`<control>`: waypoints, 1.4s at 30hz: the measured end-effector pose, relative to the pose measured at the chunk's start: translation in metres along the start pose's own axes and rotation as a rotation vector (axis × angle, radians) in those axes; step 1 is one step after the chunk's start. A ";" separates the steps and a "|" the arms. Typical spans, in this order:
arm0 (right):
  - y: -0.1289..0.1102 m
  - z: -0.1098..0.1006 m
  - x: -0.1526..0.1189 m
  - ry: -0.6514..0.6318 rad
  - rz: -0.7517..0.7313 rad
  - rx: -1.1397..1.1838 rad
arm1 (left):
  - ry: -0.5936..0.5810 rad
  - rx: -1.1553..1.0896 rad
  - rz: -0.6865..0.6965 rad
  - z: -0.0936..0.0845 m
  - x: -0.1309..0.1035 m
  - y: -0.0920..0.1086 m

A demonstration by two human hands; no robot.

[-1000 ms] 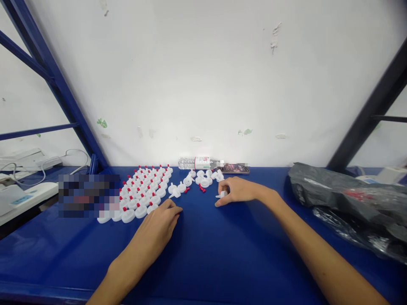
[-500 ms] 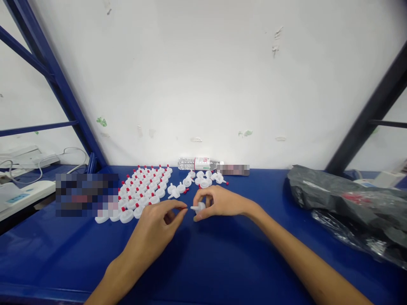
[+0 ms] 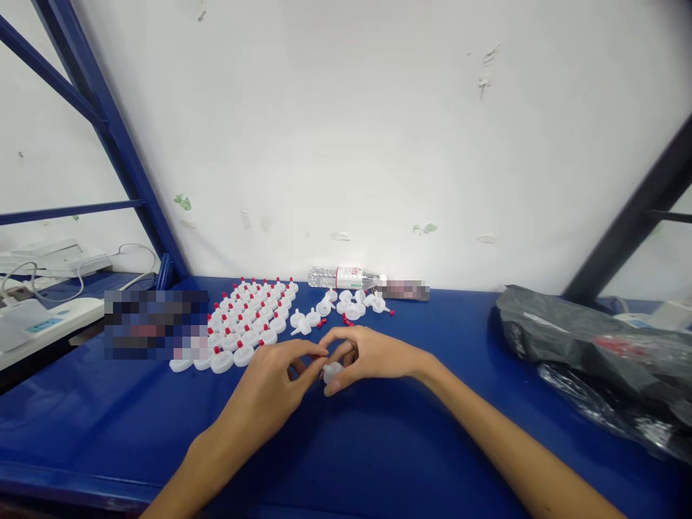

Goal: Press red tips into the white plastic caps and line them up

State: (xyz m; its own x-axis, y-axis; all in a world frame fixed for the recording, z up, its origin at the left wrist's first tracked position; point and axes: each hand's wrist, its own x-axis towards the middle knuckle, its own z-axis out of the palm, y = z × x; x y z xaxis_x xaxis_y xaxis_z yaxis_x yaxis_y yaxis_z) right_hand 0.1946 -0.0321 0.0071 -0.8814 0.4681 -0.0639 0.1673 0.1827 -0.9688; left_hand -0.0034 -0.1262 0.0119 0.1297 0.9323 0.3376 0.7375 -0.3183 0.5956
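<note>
Between the thumb and fingers of my right hand (image 3: pixel 373 355) is a translucent white nozzle cap (image 3: pixel 334 371), its spout turned toward the left. The fingertips of my left hand (image 3: pixel 275 375) are pinched together right at that spout; whatever they hold is hidden. To the left stand rows of white nozzle caps with red tips (image 3: pixel 221 362). Beyond my hands lie several loose white nozzle caps (image 3: pixel 354 311) in a scattered group. Small red tips (image 3: pixel 323 323) lie among them on the blue table (image 3: pixel 346 454).
A clear bottle (image 3: pixel 324 277) lies on its side by the wall, with a blurred-out flat item (image 3: pixel 405 290) beside its neck. A grey plastic bag (image 3: pixel 573 324) covers the right side. Blue rack posts (image 3: pixel 116 151) and a white power strip (image 3: pixel 59 321) are at left.
My left fingertips and the nozzle cap in my right hand have come together, closing the small gap between them. The whole view has shifted slightly.
</note>
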 end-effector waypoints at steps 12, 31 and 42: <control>0.008 -0.010 0.003 -0.075 -0.014 0.256 | -0.054 -0.192 -0.122 -0.005 0.000 0.007; 0.003 -0.006 -0.001 -0.121 -0.004 0.254 | -0.082 -0.175 -0.128 0.000 -0.004 0.014; -0.001 -0.001 0.003 -0.042 -0.037 0.279 | -0.011 -0.079 0.012 -0.013 -0.011 0.020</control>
State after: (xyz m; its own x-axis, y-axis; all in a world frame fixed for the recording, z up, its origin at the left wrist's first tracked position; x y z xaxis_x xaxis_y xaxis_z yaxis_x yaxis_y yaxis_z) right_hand 0.1926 -0.0301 0.0086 -0.9030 0.4286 -0.0312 0.0113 -0.0488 -0.9987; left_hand 0.0013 -0.1449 0.0294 0.1461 0.9300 0.3374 0.6816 -0.3418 0.6470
